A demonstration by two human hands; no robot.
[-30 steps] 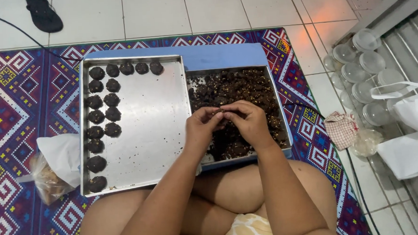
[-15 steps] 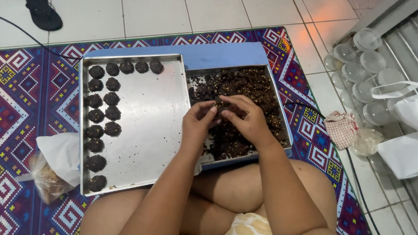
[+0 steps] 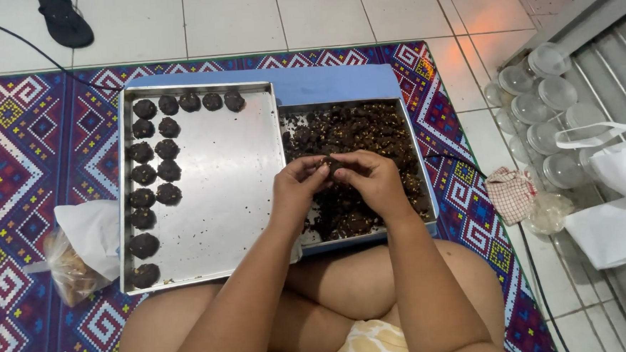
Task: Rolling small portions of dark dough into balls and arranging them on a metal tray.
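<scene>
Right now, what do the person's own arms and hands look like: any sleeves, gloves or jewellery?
Both forearms are bare, with no sleeves in view. The left hand and right hand wear no gloves; no rings, watch or bracelets show.

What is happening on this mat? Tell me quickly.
A person sits cross-legged on a patterned mat, pressing a small lump of dark dough between the left hand and right hand. The hands are over a tray of loose dark crumbly mix. Beside it, a metal baking sheet carries shaped dark balls along its top and left edges. Clear lidded jars stand on the tiled floor to the right.
</scene>
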